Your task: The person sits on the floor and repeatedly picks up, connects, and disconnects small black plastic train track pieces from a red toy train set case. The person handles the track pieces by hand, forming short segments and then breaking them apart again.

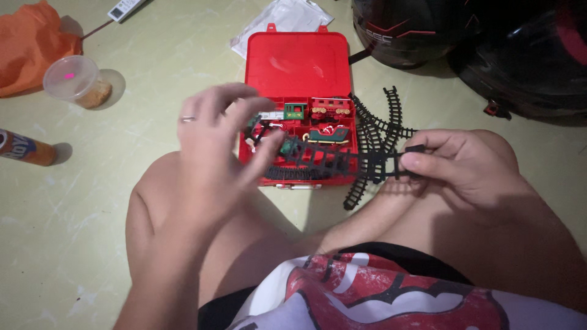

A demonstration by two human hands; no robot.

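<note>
My right hand [455, 162] pinches one end of a black toy train track piece [333, 157], which stretches left across the front of an open red plastic case [298, 61]. My left hand [217, 146] is blurred, fingers spread, touching the other end of that track over the case. Inside the case lie small red and green toy train cars [330, 109]. More curved black track pieces [382, 119] lie loose on the floor to the right of the case, by my right knee.
I sit on a pale green floor [79, 214] with bare knees raised. An orange bag [30, 46], a clear plastic cup [72, 78] and a cylindrical can [24, 148] lie at the left. Two dark helmets [465, 36] stand at the back right, a white pouch [278, 18] behind the case.
</note>
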